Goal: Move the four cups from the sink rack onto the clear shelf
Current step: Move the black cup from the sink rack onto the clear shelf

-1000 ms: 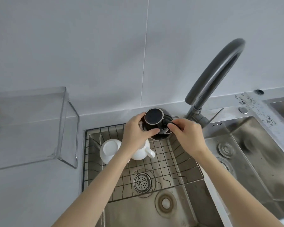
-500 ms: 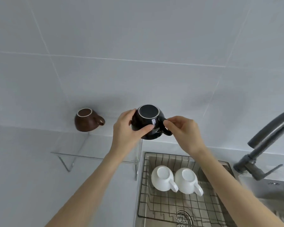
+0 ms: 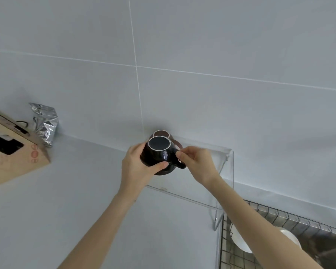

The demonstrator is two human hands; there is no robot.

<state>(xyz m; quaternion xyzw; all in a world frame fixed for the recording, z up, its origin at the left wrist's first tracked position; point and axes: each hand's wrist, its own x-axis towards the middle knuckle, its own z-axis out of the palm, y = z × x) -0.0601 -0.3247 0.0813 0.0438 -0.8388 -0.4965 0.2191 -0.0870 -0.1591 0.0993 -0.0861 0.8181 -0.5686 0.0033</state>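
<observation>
Head view: both hands hold one black cup (image 3: pixel 158 152) upside down, its pale-rimmed base facing up, over the clear shelf (image 3: pixel 202 191). The left hand (image 3: pixel 138 167) is wrapped around the cup's body, thumb across the near side and fingers around the far side. The right hand (image 3: pixel 197 164) is pinched closed on the cup's handle, thumb and forefinger together at its top. Whether the cup's rim is touching the shelf cannot be told; a dark reflection lies on the shelf just beneath it. A brown cup (image 3: pixel 161 133), also upside down, stands on the shelf directly behind the black one, mostly hidden by it. The shelf stands on the grey counter (image 3: pixel 66 191) against the tiled wall (image 3: pixel 182 55). At lower right is the wire sink rack (image 3: pixel 279 214), with two white cups (image 3: pixel 239 241) in it, partly covered by the right forearm. At far left a cardboard box (image 3: pixel 14 152) sits on the counter, and a crumpled foil bag (image 3: pixel 44 123) stands just behind it by the wall.
</observation>
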